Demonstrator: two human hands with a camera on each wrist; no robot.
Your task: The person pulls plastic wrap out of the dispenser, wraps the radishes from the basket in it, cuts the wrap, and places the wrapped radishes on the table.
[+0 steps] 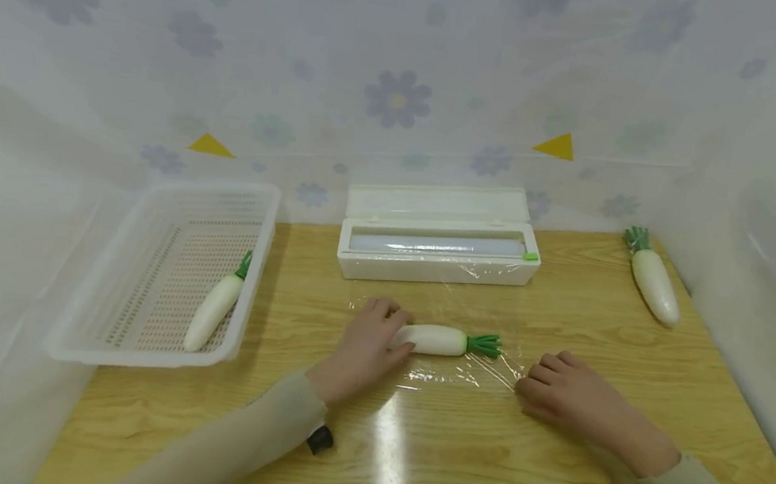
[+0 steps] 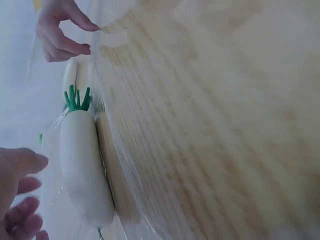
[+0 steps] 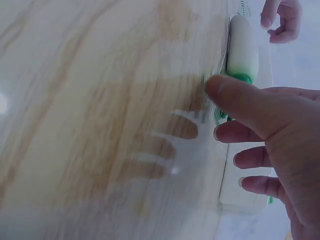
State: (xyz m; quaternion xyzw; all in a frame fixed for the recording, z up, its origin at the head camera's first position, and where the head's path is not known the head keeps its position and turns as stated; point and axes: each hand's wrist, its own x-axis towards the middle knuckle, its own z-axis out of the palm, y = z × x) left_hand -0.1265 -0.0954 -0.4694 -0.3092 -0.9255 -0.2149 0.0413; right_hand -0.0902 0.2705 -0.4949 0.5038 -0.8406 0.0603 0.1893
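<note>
A white radish (image 1: pixel 436 340) with green leaves lies crosswise on a sheet of plastic wrap (image 1: pixel 430 376). Close over its blunt end is my left hand (image 1: pixel 368 337), its fingers loosely bent; the left wrist view shows a gap between that thumb and the radish (image 2: pixel 86 165). My right hand (image 1: pixel 568 390) is beyond the leaves, fingers curled, and pinches the edge of the wrap. Taut creases run from the leaves to these fingertips. In the right wrist view the right thumb (image 3: pixel 235 97) partly hides the leaves.
Behind the radish stands an open white wrap dispenser (image 1: pixel 435 270) with a roll inside and a green slider. A white plastic basket (image 1: pixel 143 246) at left holds another radish (image 1: pixel 215 312). A third radish (image 1: pixel 654 287), shiny with wrap, lies far right. Flowered sheeting encloses the wooden table.
</note>
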